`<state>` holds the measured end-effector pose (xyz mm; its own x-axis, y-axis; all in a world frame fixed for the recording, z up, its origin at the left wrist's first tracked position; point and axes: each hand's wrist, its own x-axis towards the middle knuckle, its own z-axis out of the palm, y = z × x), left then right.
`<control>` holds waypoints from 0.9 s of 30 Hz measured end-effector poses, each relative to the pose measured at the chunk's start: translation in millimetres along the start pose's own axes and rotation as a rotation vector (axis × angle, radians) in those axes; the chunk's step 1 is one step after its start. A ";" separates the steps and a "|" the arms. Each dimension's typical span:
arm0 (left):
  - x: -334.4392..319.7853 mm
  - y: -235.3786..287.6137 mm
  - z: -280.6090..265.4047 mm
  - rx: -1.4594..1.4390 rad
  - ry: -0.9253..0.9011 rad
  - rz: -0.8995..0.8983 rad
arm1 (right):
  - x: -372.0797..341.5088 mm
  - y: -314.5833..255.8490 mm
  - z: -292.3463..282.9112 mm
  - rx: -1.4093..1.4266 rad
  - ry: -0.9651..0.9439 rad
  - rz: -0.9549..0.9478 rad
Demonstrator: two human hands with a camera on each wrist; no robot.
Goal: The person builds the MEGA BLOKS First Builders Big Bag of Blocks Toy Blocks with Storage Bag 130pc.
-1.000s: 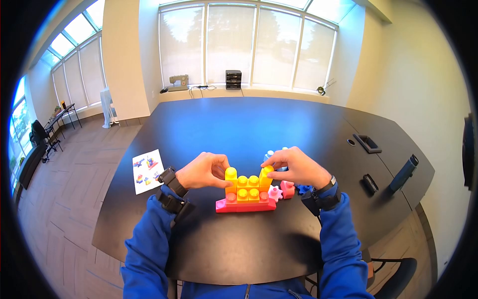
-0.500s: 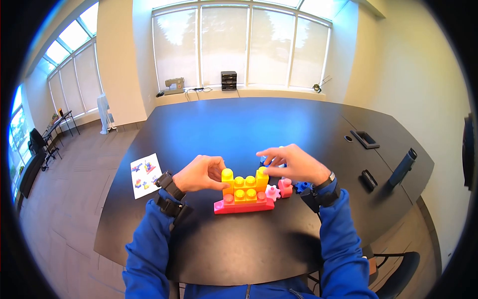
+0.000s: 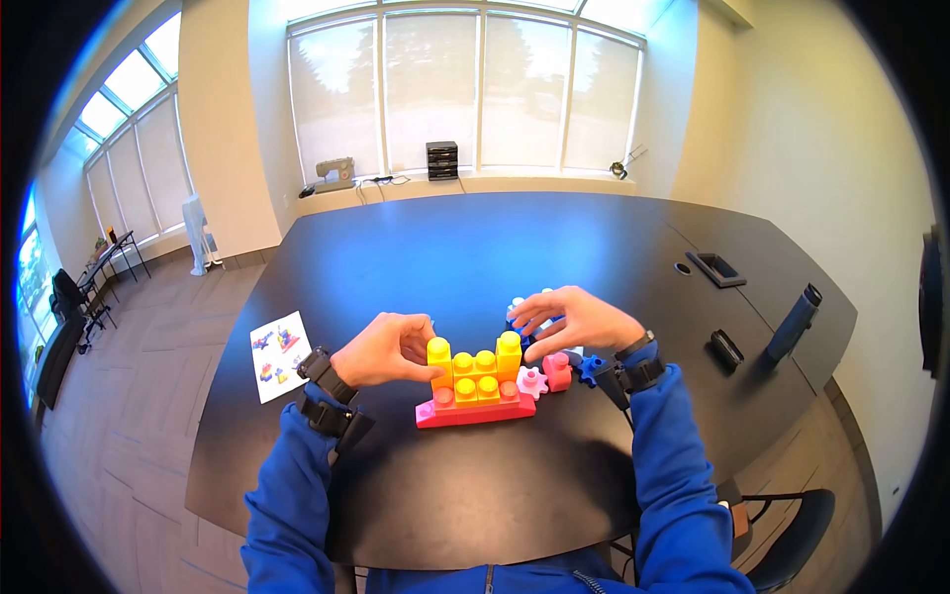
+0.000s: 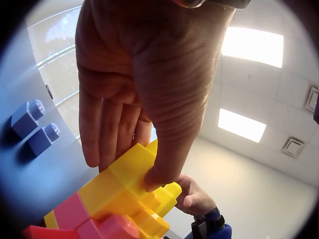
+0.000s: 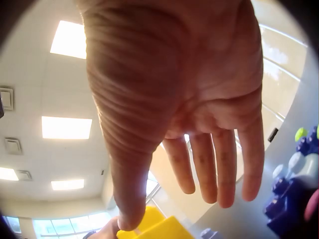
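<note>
Right hand (image 3: 584,322) now stands clear of the right yellow post (image 3: 509,348), on which its fingertips rest in the frame from one second earlier. Left hand (image 3: 381,348) remains at the left yellow post (image 3: 438,354).

Left grip: clamped on the left yellow post, thumb on one face and fingers on the opposite side. Right grip: fingers apart from the thumb and extended, nothing held; the thumb tip is just beside the right post.

Block assembly (image 3: 475,388) location: upright on the dark table (image 3: 485,495), between and slightly nearer the wearer than the hands. Its pink base (image 3: 475,414) carries yellow blocks, with one post at each end.

Adjacent parts, right of the assembly: a pale pink gear (image 3: 532,383), then a pink block (image 3: 557,371), then a blue gear (image 3: 592,370). Dark blue blocks (image 5: 289,206) appear beside the right fingers in the right wrist view. A printed sheet (image 3: 281,356) lies beyond the left wrist. A bottle (image 3: 795,325) and a black case (image 3: 725,348) occupy the table's right side.
</note>
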<state>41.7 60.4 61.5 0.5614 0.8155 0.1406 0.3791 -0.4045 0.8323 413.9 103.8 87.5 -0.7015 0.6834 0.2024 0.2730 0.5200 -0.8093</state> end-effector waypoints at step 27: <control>0.2 1.3 1.5 0.003 0.001 -0.007 | 2.7 98.9 -41.1 -0.563 0.411 0.140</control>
<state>43.4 59.4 61.8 0.5580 0.8187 0.1355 0.3851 -0.4001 0.8316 466.1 178.1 30.6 -0.3600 0.8435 0.3985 0.7188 0.5231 -0.4579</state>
